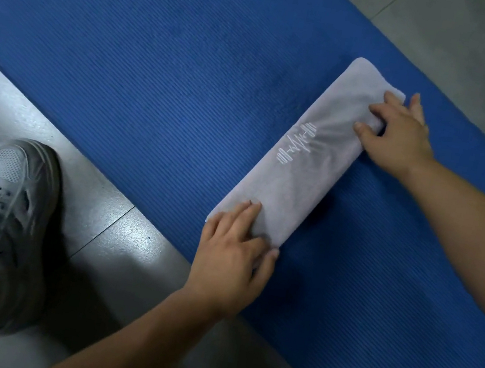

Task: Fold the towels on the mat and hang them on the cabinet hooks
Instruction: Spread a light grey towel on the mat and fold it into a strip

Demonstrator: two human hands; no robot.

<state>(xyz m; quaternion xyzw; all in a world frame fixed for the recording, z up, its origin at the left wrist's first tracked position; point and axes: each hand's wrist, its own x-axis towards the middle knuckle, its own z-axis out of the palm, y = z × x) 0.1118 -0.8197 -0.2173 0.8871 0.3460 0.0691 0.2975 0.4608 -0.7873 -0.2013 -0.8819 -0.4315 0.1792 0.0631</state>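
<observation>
A grey-white lace-up sneaker (3, 208) is standing on the grey floor at eight o'clock. The left hand (232, 256) is lying flat, fingers spread, pressing the near end of the pale grey folded terry towel (304, 168) (white stitched motif on top). The towel is stretching toward one o'clock across the blue ribbed foam mat (159, 57). At its far end, the right hand (400, 136) is curling fingers over the edge, gripping it.

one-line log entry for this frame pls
stage: folding | towel: folded strip on mat | left hand: near end | right hand: far end | hooks: out of view
</observation>
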